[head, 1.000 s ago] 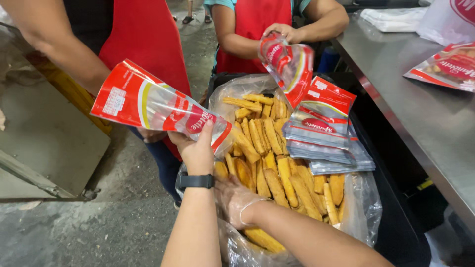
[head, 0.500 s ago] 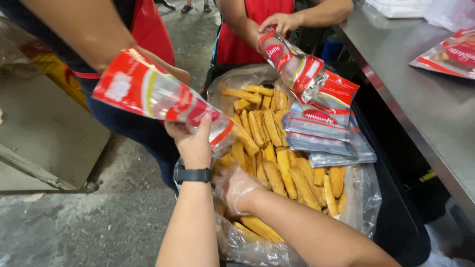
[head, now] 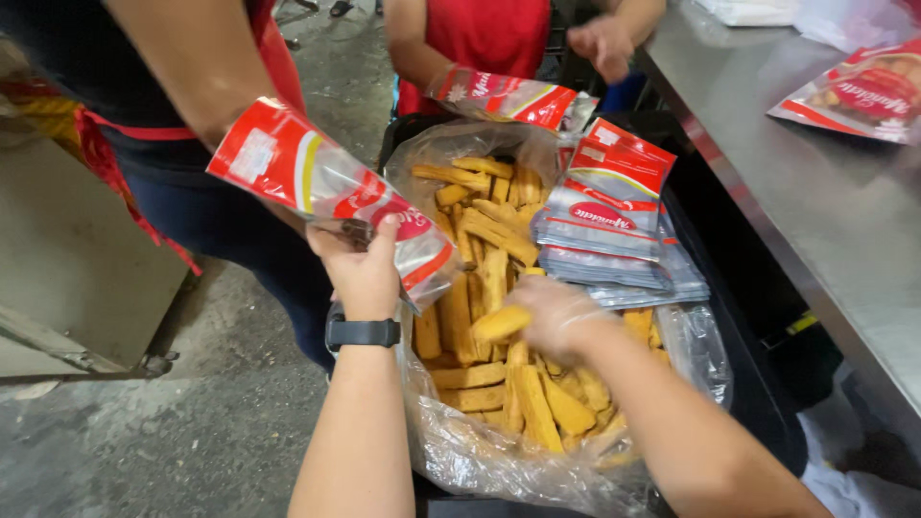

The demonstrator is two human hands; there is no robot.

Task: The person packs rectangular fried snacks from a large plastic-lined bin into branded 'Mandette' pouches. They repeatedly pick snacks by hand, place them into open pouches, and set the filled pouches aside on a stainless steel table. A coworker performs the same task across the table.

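Hands first: the left hand (head: pixel 363 273), with a dark wristband, grips a red, white and clear pouch (head: pixel 331 197) by its lower end, tilted above the left rim of the clear liner bag (head: pixel 499 460). Right hand (head: pixel 556 315), in a thin clear glove, is closed on one yellow-orange stick (head: pixel 501 323) over the heap of sticks (head: pixel 494 259) in the liner. Judged good practice: keep the pouch mouth spread and near the heap, and feed sticks lengthwise. On the heap's right side lies a fanned stack of flat pouches (head: pixel 614 225), red-topped with clear bodies. Farther off, a co-worker's pouch (head: pixel 508 98) hangs over the far rim, possibly part filled. On the steel bench (head: pixel 815 221), near the far right corner, lies another pouch (head: pixel 859 91).
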